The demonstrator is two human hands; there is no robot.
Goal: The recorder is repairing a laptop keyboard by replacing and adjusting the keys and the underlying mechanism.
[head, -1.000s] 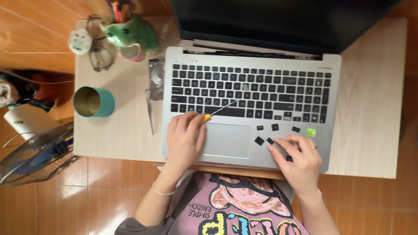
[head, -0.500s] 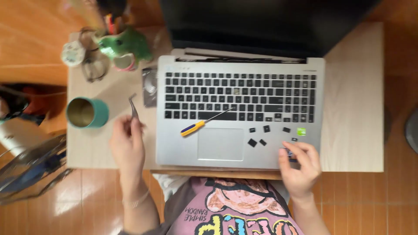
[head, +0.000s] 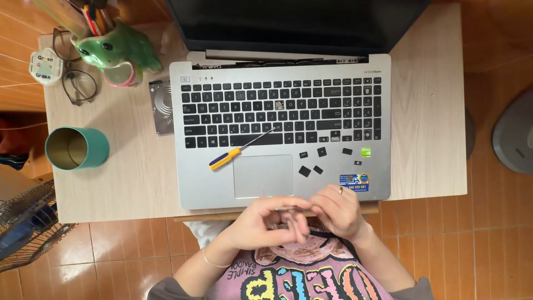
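Note:
My left hand and my right hand meet at the front edge of a silver laptop, above my lap. The left fingers pinch a thin metal tool that looks like tweezers, blurred. The right fingers curl against its tip; anything between them is hidden. Several loose black keycaps lie on the palm rest. One key spot on the black keyboard is bare. A screwdriver with a yellow and blue handle lies slanted across the palm rest and lower keys.
The light wooden table also carries a teal cup, a bare hard drive, a green frog-shaped pen mug, glasses and a round white tape roll. A fan stands on the tiled floor, lower left.
My left hand let go of the screwdriver, reached left to a thin metal tool by the hard drive, then came back. Both hands now meet at the laptop's front edge.

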